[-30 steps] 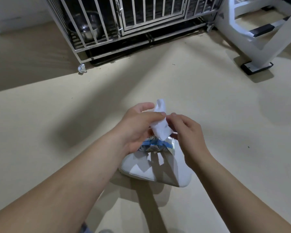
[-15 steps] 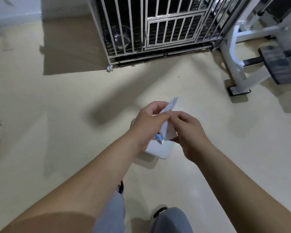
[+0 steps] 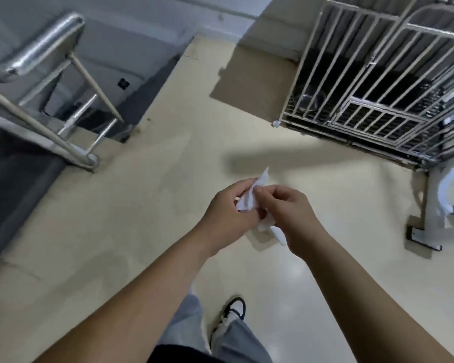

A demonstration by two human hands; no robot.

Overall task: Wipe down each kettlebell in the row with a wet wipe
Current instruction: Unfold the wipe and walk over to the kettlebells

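Note:
A white wet wipe [image 3: 252,199] is pinched between both hands in front of me, above the beige floor. My left hand [image 3: 227,217] grips its left side. My right hand [image 3: 288,218] grips its right side, and a loose end of the wipe hangs down below that hand. No kettlebell shows in the head view. The wipe pack is hidden behind my hands or out of view.
A metal barred cage [image 3: 378,87] stands at the upper right. A white equipment frame [image 3: 435,205] with a black foot is at the right edge. A steel stair railing [image 3: 45,100] and a stairwell drop lie at the upper left. My shoe [image 3: 233,313] is below.
I have stood up and turned left: the cage slid to the upper right and the railing came into view. The wipe pack on the floor has dropped from sight. Both hands still hold the wipe.

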